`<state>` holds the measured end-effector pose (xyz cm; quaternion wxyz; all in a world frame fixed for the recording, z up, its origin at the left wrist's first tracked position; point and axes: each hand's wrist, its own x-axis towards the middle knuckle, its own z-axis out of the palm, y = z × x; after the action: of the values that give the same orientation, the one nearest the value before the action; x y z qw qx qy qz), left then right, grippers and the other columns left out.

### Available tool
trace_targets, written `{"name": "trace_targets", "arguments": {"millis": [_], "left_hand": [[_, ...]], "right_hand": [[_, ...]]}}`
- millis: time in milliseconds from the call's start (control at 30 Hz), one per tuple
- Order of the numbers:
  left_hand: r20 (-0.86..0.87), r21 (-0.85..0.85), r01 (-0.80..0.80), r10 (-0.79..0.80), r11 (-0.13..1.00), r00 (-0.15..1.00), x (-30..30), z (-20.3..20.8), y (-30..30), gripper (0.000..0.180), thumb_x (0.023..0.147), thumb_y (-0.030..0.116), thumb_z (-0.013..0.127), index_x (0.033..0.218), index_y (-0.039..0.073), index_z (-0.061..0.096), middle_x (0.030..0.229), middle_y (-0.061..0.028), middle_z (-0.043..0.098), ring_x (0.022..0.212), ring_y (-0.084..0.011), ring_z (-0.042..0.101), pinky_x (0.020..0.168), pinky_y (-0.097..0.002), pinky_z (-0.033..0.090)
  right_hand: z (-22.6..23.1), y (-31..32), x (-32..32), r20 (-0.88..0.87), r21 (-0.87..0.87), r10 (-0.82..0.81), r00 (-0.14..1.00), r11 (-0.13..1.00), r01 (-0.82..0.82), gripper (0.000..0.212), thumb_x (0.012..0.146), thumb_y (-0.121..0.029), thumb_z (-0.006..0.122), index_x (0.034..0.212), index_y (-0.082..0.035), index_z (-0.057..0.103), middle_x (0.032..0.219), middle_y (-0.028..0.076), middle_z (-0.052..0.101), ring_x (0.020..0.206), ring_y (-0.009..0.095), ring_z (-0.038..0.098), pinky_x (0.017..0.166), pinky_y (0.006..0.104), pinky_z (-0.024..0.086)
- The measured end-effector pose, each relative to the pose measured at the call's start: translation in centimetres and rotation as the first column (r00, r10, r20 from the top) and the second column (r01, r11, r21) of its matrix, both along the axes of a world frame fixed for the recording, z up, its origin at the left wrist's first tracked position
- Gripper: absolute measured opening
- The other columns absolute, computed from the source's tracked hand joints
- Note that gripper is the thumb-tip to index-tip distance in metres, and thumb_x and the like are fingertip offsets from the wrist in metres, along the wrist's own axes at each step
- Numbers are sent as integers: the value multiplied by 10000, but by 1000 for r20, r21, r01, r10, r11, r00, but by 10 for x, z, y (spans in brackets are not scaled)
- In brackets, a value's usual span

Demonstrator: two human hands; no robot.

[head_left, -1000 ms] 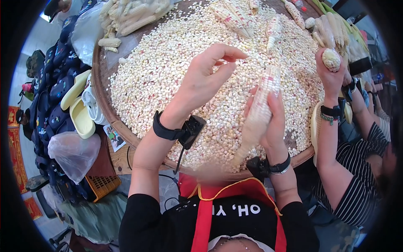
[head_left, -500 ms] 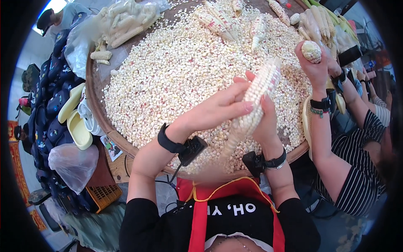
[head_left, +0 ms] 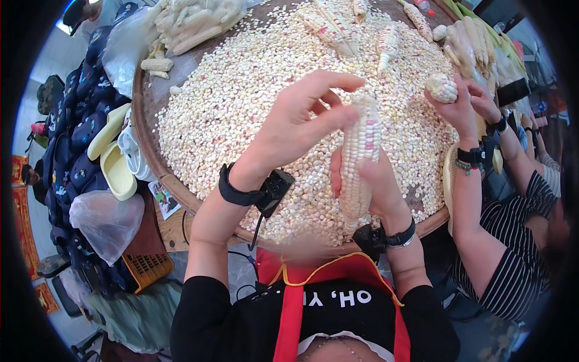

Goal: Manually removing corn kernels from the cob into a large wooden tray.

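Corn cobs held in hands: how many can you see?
2. One pink-and-white cob is in the person's right hand; one whitish cob is in the co-worker's hand, at right. Any held farther back may be hidden.

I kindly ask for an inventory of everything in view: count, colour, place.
Held cob: one, white and pink, centre
Round tray: one, brown, centre
Loose kernels: many, cream and reddish, tray
Loose cobs: several, white and red, tray's far side
Bagged cobs: several, pale, upper left
Slippers: two, pale yellow, left
Crate: one, orange, lower left
Co-worker's cob: one, whitish, right
Wrist devices: two, black, both wrists
Apron: one, red, torso
Left hand: one, bare, at held cob's top
Right hand: one, bare, holding cob
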<state>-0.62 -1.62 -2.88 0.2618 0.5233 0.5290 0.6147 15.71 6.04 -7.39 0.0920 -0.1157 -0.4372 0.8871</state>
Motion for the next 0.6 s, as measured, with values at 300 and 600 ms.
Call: {"name": "trace_targets", "arguments": {"millis": [300,600], "left_hand": [[-85,-205,125,-145,971,986,-17,8,-9,300,789,44,608,1089,39,599,888,-31,600,736,-50,542,631,-177,443],[-210,-117,164,-186,979,960,-26,9,-11,330,763,24,638,1090,48,602,873,-21,602,753,-63,553,635,-191,471]], "right_hand": [[5,-5,-2,58,-49,59,997,997,-56,567,789,-149,600,1266,-28,319,1060,111,550,987,177,534,875,322,418],[9,-5,1,94,-109,42,995,994,-31,540,829,-111,561,1293,-16,303,1128,135,532,1054,200,530,893,326,423]]}}
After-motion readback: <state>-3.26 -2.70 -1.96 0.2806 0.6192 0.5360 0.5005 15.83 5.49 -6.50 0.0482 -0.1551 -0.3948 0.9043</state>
